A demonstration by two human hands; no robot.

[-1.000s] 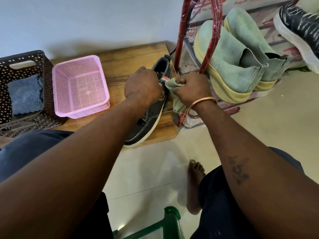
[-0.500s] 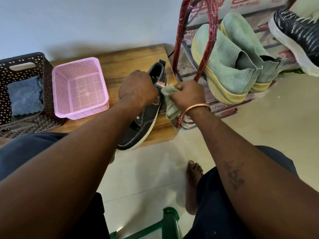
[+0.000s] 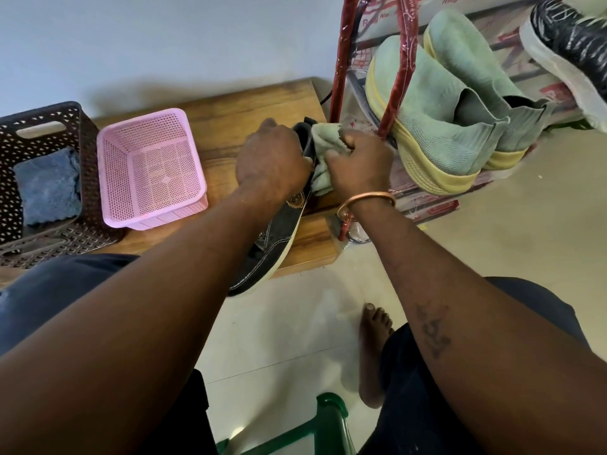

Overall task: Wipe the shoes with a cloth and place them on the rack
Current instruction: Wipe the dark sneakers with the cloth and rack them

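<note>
Since half a second ago the right hand (image 3: 358, 165) has slid the cloth (image 3: 323, 142) up to the heel of the dark shoe (image 3: 276, 244), bunching it in curled fingers against the collar. Beside it, the left hand (image 3: 272, 159) grips the shoe's heel from the other side. That shoe lies near the bench's (image 3: 230, 106) right end, its toe jutting past the front edge over the pale tiled floor (image 3: 295, 339). Just off that right end stands the red rack (image 3: 407, 44), holding green shoes (image 3: 437, 110). Bare wood lies between the shoe and a pink basket (image 3: 111, 192) at mid-bench. A brown basket (image 3: 87, 136) at the left end holds a blue cloth (image 3: 49, 188). A grey wall (image 3: 164, 37) runs behind the bench, and a bare foot (image 3: 374, 339) rests on the floor before it.
</note>
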